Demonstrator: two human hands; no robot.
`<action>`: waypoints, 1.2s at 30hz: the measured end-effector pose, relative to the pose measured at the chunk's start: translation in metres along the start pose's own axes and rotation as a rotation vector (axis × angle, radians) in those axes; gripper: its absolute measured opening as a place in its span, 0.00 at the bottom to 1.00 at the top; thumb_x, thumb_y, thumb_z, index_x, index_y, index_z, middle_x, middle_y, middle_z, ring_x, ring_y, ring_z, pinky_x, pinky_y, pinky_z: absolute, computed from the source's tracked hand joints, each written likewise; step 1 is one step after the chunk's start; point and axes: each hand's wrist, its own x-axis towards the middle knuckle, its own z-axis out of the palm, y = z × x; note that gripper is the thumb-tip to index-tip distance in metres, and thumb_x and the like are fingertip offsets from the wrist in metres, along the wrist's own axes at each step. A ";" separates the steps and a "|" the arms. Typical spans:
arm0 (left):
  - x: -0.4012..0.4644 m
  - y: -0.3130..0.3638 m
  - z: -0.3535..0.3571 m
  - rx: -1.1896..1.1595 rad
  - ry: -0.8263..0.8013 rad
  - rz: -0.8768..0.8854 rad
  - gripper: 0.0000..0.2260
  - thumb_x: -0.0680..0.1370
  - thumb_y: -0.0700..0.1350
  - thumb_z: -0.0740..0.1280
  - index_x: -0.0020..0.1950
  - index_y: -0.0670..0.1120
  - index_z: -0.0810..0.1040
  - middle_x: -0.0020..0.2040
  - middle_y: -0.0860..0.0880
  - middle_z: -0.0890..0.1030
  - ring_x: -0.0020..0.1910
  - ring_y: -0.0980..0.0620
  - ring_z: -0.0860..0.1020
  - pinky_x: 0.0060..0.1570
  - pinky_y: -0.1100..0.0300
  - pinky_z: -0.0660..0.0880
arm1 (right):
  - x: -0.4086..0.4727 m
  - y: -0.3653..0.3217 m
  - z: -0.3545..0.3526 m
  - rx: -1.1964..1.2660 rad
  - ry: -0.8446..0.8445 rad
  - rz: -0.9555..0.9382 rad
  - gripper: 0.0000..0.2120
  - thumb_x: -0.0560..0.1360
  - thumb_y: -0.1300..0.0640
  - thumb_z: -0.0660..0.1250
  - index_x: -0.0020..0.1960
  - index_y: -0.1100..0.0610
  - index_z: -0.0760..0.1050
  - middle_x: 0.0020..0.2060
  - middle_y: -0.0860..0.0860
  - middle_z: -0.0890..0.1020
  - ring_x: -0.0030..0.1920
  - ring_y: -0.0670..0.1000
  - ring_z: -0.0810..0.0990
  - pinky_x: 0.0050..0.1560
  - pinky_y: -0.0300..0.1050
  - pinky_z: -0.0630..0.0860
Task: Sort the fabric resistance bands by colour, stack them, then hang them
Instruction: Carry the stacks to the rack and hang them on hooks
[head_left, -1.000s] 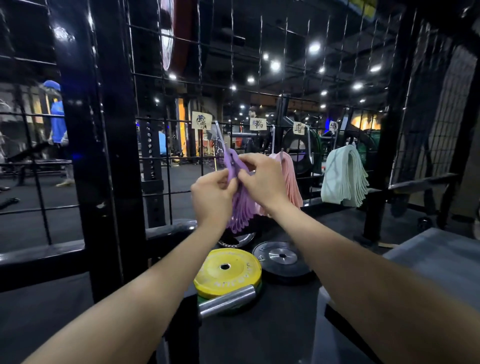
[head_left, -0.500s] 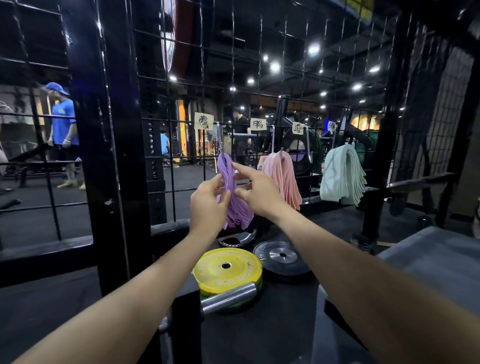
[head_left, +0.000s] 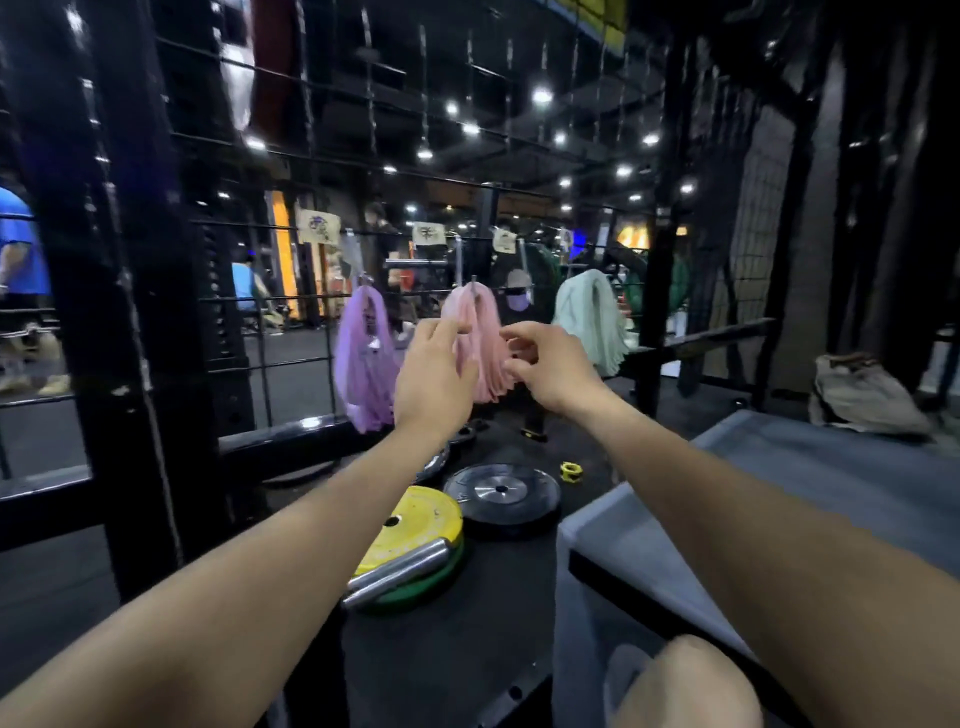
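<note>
Bundles of purple (head_left: 366, 358), pink (head_left: 480, 348) and mint-green fabric resistance bands (head_left: 589, 317) hang sorted beyond left hand (head_left: 434, 376) and right hand (head_left: 553, 369); fingers loose, gripping nothing; task looks near done.

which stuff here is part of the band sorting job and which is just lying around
Part of the job:
- purple bands, hanging from a hook on the grid
- pink bands, hanging
- mint green bands, hanging
- left hand and right hand, both in front of the pink bands

Just lying about:
- yellow weight plate
- black weight plate
- steel bar
- yellow collar clip
- beige bag
</note>
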 end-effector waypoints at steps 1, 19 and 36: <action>-0.002 0.008 0.013 -0.029 -0.041 0.007 0.15 0.77 0.41 0.64 0.63 0.45 0.73 0.62 0.47 0.72 0.56 0.48 0.74 0.52 0.58 0.69 | -0.007 0.011 -0.011 -0.013 0.015 0.029 0.19 0.74 0.63 0.66 0.65 0.57 0.74 0.56 0.54 0.80 0.48 0.46 0.74 0.55 0.40 0.70; -0.105 0.206 0.307 -0.394 -0.742 0.171 0.15 0.77 0.39 0.64 0.64 0.42 0.73 0.62 0.45 0.74 0.60 0.46 0.74 0.61 0.55 0.70 | -0.183 0.262 -0.192 -0.375 0.152 0.681 0.19 0.75 0.61 0.66 0.66 0.58 0.72 0.59 0.55 0.78 0.59 0.55 0.76 0.56 0.44 0.70; -0.209 0.289 0.517 -0.239 -1.077 0.032 0.27 0.74 0.54 0.68 0.68 0.44 0.66 0.66 0.43 0.70 0.64 0.42 0.70 0.56 0.52 0.69 | -0.301 0.444 -0.271 -0.671 0.205 0.993 0.18 0.76 0.64 0.59 0.65 0.57 0.74 0.61 0.57 0.74 0.60 0.57 0.72 0.42 0.37 0.56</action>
